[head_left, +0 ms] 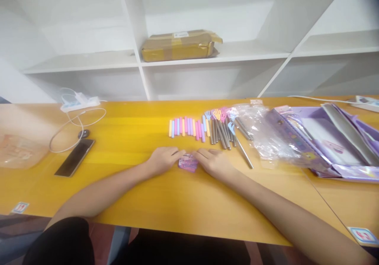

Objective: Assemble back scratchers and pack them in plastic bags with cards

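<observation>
A small stack of pink and purple printed cards [188,163] lies on the table between my two hands. My left hand [164,160] grips its left edge, fingers closed. On the opposite side my right hand [211,161] is closed at the cards' right edge. Just beyond is a row of pastel sticks [189,127] in pink, purple, blue and yellow. To their right lie several metal rods with coloured hand-shaped ends [220,129]. One rod with a blue hand-shaped end [241,146] lies apart, slanting towards me.
Clear plastic bags [266,135] and a purple box [319,166] holding packets stand at the right. A phone [75,157], a white cable [63,127] and a power strip [79,104] lie at the left. A taped parcel [180,46] sits on the white shelf [251,53] behind.
</observation>
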`<state>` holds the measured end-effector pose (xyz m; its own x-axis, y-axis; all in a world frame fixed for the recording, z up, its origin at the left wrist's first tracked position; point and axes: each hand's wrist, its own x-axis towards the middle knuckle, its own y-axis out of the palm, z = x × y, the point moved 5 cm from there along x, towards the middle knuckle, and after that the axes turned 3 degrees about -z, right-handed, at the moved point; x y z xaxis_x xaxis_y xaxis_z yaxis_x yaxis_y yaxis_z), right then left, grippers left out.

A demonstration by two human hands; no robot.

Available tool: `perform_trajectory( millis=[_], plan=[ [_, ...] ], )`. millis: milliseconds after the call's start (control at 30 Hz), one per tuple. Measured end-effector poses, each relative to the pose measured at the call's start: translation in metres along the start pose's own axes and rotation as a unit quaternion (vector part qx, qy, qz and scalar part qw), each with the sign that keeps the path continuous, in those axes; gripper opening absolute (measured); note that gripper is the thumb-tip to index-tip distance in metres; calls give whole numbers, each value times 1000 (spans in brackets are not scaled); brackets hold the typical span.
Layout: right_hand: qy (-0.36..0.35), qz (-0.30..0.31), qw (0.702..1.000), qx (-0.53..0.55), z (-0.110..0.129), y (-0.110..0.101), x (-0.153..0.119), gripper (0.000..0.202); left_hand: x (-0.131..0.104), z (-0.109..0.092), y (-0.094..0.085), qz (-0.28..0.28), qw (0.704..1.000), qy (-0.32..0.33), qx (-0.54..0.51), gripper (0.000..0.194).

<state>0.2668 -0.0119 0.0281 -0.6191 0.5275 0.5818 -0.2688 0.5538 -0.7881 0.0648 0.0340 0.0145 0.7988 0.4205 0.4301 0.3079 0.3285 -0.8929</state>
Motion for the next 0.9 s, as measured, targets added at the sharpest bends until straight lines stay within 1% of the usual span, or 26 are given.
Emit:
perform_trajectory(
  millis=[67,133,267,367,433,500,600,667,700,733,800,833,867,900],
  plan=[
    [10,15,1000,3,-2,4,0,33,3,2,2,-4,1000,-4,-5,30],
    [19,22,1000,0,-5,3,2,32,6,3,1,-4,1000,-18,-12,29],
    [62,40,997,-8,-16,-2,6,28,11,2,3,16,997,-64,-31,36],
    [134,67,989,-11,-40,-6,5,28,12,2,8,46,993,-94,-53,39],
    [198,81,977,-8,-67,-11,-1,38,11,4,12,69,987,-119,-86,39],
    [275,83,958,-10,-102,-22,-12,46,10,9,13,87,974,-166,-126,39],
    [412,88,904,-71,-162,-44,-41,53,10,14,14,109,949,-232,-184,40],
    [467,99,870,-124,-195,-58,-65,51,10,15,13,114,939,-246,-211,40],
    [488,117,853,-142,-210,-62,-77,51,11,15,13,114,936,-248,-221,41],
    [514,143,831,-158,-222,-64,-90,55,11,15,14,113,935,-250,-226,41],
    [552,194,796,-152,-241,-62,-114,64,11,15,14,106,933,-254,-231,42],
    [566,209,786,-140,-247,-59,-123,66,11,15,13,103,933,-256,-232,42],
    [573,214,781,-128,-252,-57,-129,66,11,15,13,101,932,-258,-232,42],
    [574,210,782,-118,-255,-54,-133,61,11,16,13,102,932,-260,-232,42]
  ],
)
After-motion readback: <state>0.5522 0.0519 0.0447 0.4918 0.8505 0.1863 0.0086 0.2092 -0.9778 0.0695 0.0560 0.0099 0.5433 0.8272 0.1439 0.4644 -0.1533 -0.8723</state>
